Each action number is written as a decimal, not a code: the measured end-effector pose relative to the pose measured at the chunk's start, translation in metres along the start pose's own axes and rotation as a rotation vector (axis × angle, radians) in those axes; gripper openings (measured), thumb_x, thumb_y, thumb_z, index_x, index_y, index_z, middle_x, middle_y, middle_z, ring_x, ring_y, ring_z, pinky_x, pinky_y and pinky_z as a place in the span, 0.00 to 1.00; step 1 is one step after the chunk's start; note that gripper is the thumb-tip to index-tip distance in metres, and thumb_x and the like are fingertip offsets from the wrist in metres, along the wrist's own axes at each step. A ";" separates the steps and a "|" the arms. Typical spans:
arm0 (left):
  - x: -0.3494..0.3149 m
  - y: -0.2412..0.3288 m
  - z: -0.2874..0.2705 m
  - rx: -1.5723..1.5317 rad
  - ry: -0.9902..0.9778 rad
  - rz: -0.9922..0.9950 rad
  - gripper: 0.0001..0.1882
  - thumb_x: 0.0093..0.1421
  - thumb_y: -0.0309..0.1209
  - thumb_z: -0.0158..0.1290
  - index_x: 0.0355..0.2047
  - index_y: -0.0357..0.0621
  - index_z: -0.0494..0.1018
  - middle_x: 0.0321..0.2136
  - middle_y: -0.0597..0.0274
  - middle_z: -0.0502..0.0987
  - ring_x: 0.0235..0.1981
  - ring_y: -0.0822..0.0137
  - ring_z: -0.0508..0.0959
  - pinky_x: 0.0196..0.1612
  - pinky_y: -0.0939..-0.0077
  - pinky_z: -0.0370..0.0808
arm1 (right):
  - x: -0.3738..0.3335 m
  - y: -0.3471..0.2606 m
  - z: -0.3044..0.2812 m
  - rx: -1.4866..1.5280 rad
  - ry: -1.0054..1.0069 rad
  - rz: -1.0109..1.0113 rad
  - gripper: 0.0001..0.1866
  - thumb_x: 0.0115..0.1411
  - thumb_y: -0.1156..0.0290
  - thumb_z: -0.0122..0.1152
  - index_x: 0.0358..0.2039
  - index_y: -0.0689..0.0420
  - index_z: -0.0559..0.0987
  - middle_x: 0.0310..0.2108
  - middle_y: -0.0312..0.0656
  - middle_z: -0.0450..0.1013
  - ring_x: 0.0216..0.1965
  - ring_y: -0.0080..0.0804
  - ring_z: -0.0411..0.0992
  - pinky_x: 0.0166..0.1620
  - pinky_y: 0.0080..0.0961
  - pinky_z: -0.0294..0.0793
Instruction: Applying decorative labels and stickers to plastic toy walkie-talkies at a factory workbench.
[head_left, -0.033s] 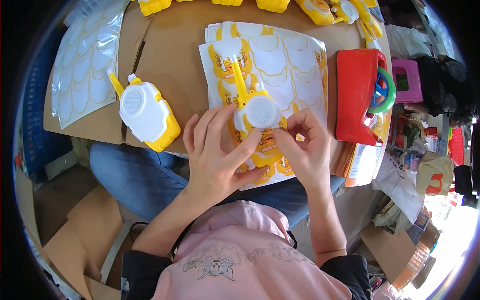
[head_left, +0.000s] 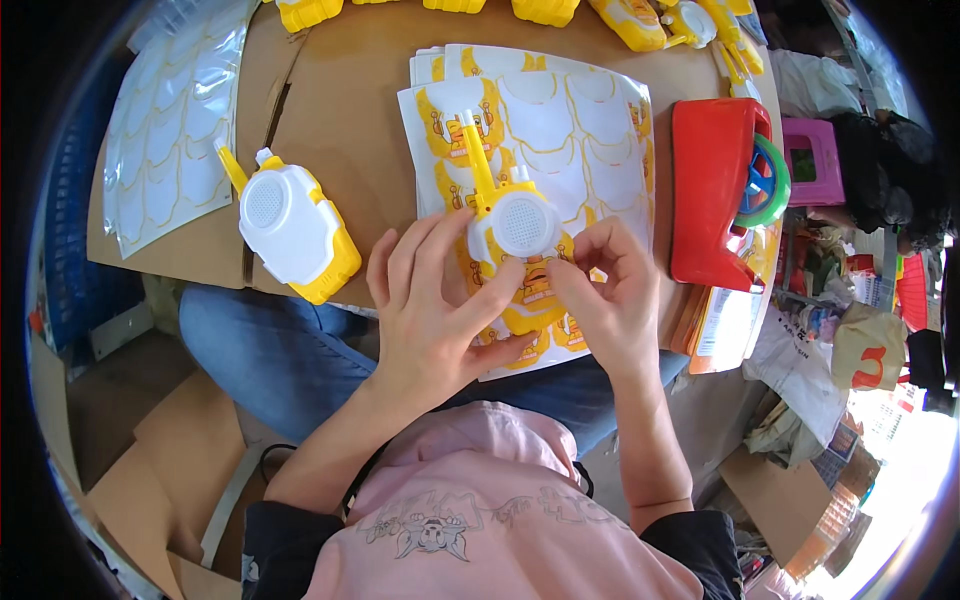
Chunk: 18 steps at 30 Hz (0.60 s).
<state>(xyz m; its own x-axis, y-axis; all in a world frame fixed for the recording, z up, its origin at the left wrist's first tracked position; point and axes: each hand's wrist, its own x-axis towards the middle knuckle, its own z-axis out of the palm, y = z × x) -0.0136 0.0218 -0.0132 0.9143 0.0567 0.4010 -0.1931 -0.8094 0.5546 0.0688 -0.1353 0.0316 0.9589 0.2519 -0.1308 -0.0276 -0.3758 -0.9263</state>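
Observation:
A toy walkie-talkie (head_left: 525,224), white and yellow with a round speaker grille and an upright antenna, lies on a stack of sticker sheets (head_left: 540,110). A yellow cartoon sticker (head_left: 538,290) covers its lower face. My left hand (head_left: 425,300) grips the toy from the left, its fingers spread along that side and one fingertip on the sticker's upper edge. At the sticker's upper right edge, the bent thumb and forefinger of my right hand (head_left: 612,295) are closed on it. Some peeled places on the top sheet are white. A second walkie-talkie (head_left: 295,230), without a sticker, lies to the left.
A red tape dispenser (head_left: 710,190) with a green-rimmed roll stands at the right. Several yellow toys (head_left: 630,20) line the table's far edge. Plastic-wrapped sticker sheets (head_left: 180,130) lie far left on the cardboard tabletop (head_left: 350,90). Cards (head_left: 725,325) stick out at the near right.

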 end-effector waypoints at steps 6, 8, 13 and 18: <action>-0.002 0.002 0.000 -0.002 -0.046 -0.011 0.28 0.47 0.51 0.62 0.50 0.65 0.76 0.59 0.45 0.62 0.60 0.48 0.61 0.60 0.44 0.54 | -0.002 0.002 0.003 0.057 0.017 0.039 0.07 0.52 0.78 0.62 0.28 0.63 0.72 0.24 0.34 0.69 0.27 0.15 0.67 0.28 0.14 0.68; -0.001 0.002 0.000 0.010 -0.057 -0.001 0.28 0.47 0.51 0.62 0.51 0.66 0.76 0.59 0.45 0.61 0.59 0.48 0.60 0.60 0.44 0.53 | -0.002 0.001 0.002 0.056 0.014 0.060 0.06 0.53 0.78 0.61 0.29 0.63 0.72 0.24 0.34 0.70 0.27 0.16 0.68 0.28 0.15 0.69; 0.001 0.002 -0.002 0.049 -0.082 0.025 0.29 0.49 0.51 0.61 0.53 0.67 0.75 0.59 0.44 0.61 0.58 0.48 0.60 0.60 0.44 0.53 | 0.000 0.001 0.000 0.041 0.004 0.095 0.06 0.53 0.78 0.62 0.29 0.63 0.73 0.25 0.35 0.72 0.28 0.17 0.70 0.29 0.15 0.70; -0.001 0.000 -0.001 0.061 -0.085 0.036 0.30 0.47 0.53 0.63 0.51 0.63 0.76 0.60 0.44 0.60 0.59 0.46 0.59 0.61 0.44 0.53 | 0.002 0.002 -0.001 0.031 0.008 0.112 0.06 0.53 0.77 0.64 0.28 0.64 0.76 0.23 0.35 0.73 0.24 0.16 0.70 0.27 0.15 0.69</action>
<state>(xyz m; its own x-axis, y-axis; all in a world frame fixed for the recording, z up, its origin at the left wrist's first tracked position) -0.0147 0.0219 -0.0129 0.9345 -0.0203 0.3553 -0.2063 -0.8444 0.4944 0.0705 -0.1367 0.0298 0.9515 0.2029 -0.2311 -0.1430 -0.3732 -0.9166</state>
